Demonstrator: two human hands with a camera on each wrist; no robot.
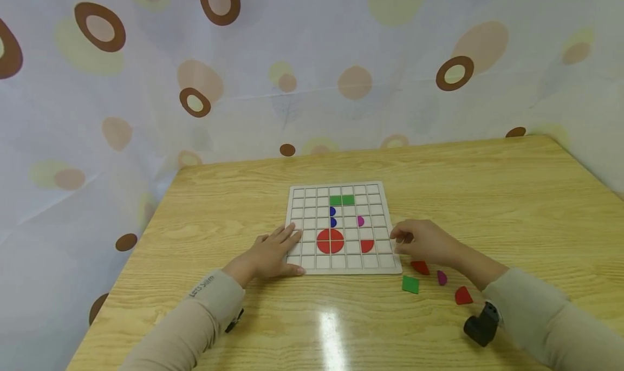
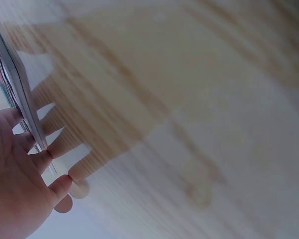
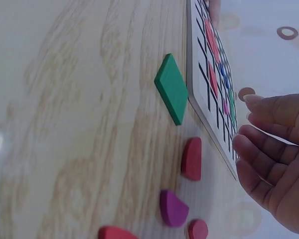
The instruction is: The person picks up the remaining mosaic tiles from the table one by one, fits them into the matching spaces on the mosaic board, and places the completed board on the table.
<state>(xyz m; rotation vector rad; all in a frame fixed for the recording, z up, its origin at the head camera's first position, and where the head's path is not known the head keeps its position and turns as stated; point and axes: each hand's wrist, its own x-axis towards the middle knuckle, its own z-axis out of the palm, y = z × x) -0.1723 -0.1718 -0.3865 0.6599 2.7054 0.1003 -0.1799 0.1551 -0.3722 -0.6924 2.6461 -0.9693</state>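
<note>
A white grid board (image 1: 297,264) lies flat on the table with several coloured pieces in its cells. My left hand (image 1: 274,253) rests on the board's left edge, fingers spread; the left wrist view shows those fingertips at the board's side. Just off the right edge hovers my right hand (image 1: 429,243), its fingers loosely bent, and nothing shows between them in the right wrist view. On the board are green squares (image 1: 342,200), blue half-circles (image 1: 333,211), a magenta half-circle (image 1: 361,221), a red circle of quarter pieces (image 1: 324,235) and a single red quarter (image 1: 367,245).
Loose pieces lie right of the board's near corner: a green square (image 1: 410,284), a purple half-circle (image 1: 442,277), a red quarter (image 1: 463,295) and another red piece (image 1: 420,267). The wooden table (image 1: 234,197) backs onto a patterned cloth (image 1: 317,51).
</note>
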